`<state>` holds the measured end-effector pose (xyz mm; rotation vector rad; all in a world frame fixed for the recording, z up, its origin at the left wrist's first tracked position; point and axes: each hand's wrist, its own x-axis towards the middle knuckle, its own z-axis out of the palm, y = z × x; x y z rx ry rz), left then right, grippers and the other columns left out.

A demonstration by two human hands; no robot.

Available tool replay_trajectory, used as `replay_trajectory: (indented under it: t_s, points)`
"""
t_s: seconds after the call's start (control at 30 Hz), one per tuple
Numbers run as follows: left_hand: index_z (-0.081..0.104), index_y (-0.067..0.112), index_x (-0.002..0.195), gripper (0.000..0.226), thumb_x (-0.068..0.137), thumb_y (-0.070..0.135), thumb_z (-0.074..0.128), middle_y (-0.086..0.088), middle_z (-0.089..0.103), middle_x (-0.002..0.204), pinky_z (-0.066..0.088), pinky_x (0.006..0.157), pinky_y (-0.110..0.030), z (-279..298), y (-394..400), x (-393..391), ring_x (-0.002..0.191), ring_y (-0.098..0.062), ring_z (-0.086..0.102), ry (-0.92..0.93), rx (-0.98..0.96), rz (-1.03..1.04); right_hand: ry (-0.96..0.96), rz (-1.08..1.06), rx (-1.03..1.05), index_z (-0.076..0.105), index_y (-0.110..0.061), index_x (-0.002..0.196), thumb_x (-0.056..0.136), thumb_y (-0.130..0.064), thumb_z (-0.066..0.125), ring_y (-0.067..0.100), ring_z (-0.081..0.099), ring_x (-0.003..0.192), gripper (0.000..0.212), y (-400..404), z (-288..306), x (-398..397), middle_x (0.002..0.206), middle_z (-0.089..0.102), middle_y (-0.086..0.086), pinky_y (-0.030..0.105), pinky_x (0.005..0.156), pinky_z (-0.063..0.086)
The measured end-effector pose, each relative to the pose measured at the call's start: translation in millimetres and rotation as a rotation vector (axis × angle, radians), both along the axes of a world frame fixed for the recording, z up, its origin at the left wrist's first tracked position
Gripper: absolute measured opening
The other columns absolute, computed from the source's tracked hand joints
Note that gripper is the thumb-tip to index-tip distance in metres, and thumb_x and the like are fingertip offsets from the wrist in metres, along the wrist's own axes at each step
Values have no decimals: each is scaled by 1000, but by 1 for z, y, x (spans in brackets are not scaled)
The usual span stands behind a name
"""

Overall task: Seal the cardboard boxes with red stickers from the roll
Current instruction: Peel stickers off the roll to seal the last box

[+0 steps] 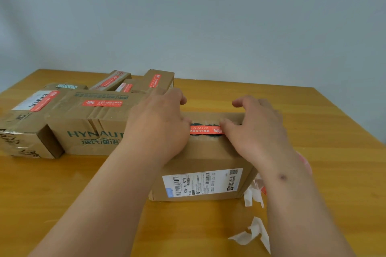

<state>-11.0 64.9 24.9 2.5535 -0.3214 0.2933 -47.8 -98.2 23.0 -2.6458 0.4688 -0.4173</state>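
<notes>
A cardboard box (208, 158) with a white shipping label on its near side stands in front of me on the wooden table. A red sticker (205, 130) lies across the seam on its top. My left hand (158, 123) rests flat on the box top, its thumb on the sticker's left end. My right hand (254, 129) lies on the right part of the top, its thumb pressing the sticker's right end. Both hands have fingers spread over the far edge. The sticker roll (304, 159) is mostly hidden behind my right forearm.
Several cardboard boxes with red stickers on them crowd the left and back left, the nearest marked HYNAUT (92, 131). White backing strips (253, 233) lie on the table (313, 115) near my right forearm. The table's right and far edges are in view.
</notes>
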Motion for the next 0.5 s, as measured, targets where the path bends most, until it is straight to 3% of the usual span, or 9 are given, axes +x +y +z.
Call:
replay_trajectory:
  t_s: [0.1,0.23,0.37,0.5]
  points:
    - [55,33,118,39,86,11,58,7,50,111,41,83,-29,0,5,4,101,-16,51,84,-125,-6,-1,49,122,48,-31,125,90,-26,51,20,47,117,36,-6,1,0,130,49,-5,32,88,41]
    - [51,33,123,39,85,32,62,4,50,122,38,103,-46,1,-2,2,120,-23,45,76,-70,-42,12,77,62,51,-31,122,88,-44,51,22,48,115,37,3,0,1,124,52,-6,39,92,46]
    - [48,33,129,48,85,16,58,5,49,122,40,102,-45,1,4,0,118,-21,46,91,-158,-45,-14,73,73,50,-32,121,86,-40,52,19,49,113,36,0,2,-3,126,50,-8,37,89,46]
    - [42,40,131,62,76,57,65,10,48,126,33,107,-48,-1,5,-8,126,-19,38,112,-19,-35,34,113,36,42,-38,132,74,-61,58,17,40,121,64,6,-2,-9,131,43,-12,36,92,43]
